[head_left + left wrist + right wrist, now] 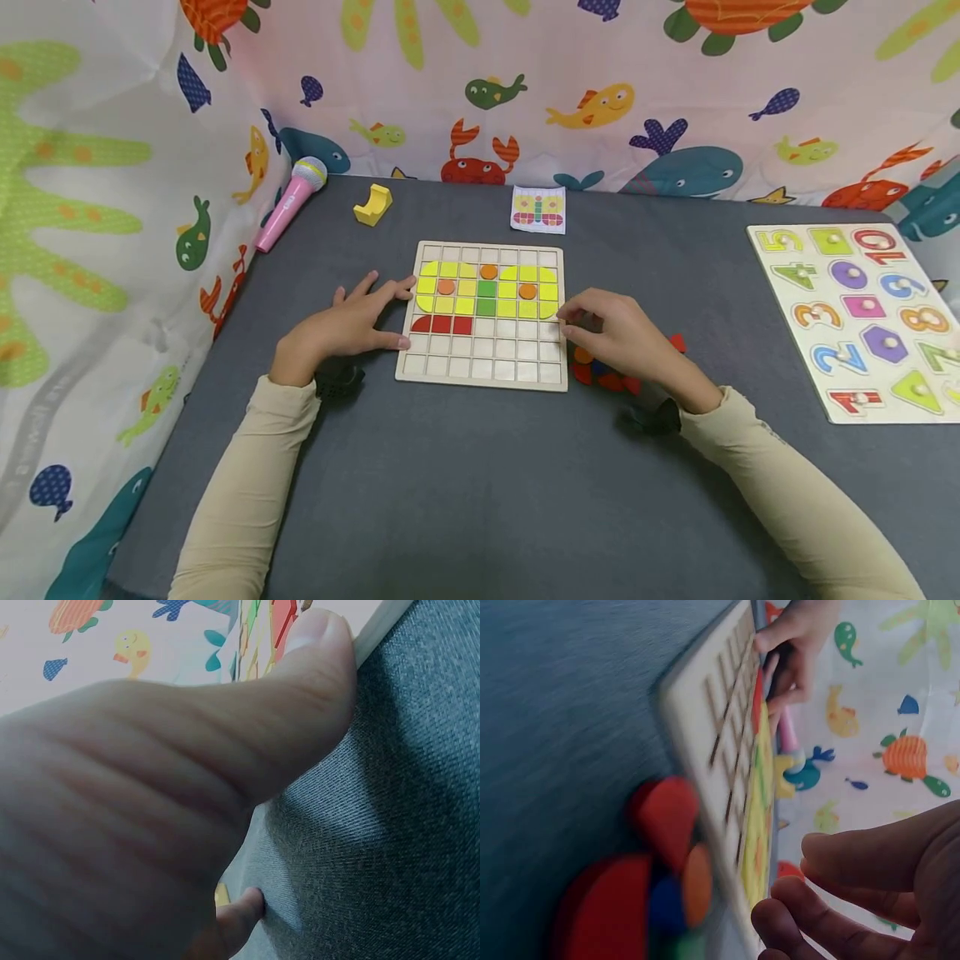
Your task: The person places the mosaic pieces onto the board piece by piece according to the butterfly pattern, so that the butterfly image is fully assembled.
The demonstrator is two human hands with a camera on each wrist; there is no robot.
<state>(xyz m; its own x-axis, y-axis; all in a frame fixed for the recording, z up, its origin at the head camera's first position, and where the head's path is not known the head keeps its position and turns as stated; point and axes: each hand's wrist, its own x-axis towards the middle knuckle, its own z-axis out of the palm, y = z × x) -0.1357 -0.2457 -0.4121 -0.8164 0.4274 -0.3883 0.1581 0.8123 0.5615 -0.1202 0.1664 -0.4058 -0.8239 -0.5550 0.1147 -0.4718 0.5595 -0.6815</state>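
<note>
A wooden grid board [517, 373] lies on the table, partly filled with yellow, green, orange and red tiles; its lower rows show bare squares. My left hand [337, 325] is at its left edge, index finger and thumb [322, 671] touching the rim with the fingers spread. At the right edge, beside the yellow tiles [528, 309], is my right hand [611, 329]. Its thumb and bent fingertips stand a little apart in the right wrist view, with no tile visible between them. Loose red pieces [604, 911], with orange and blue ones, lie under and beside that hand.
A small picture card [538, 210] with a tile pattern lies behind the board. A yellow block [372, 205] and a pink toy microphone [288, 208] are at the back left. On the right sits a number-and-shape puzzle board [813, 292]. Patterned cloth hangs behind.
</note>
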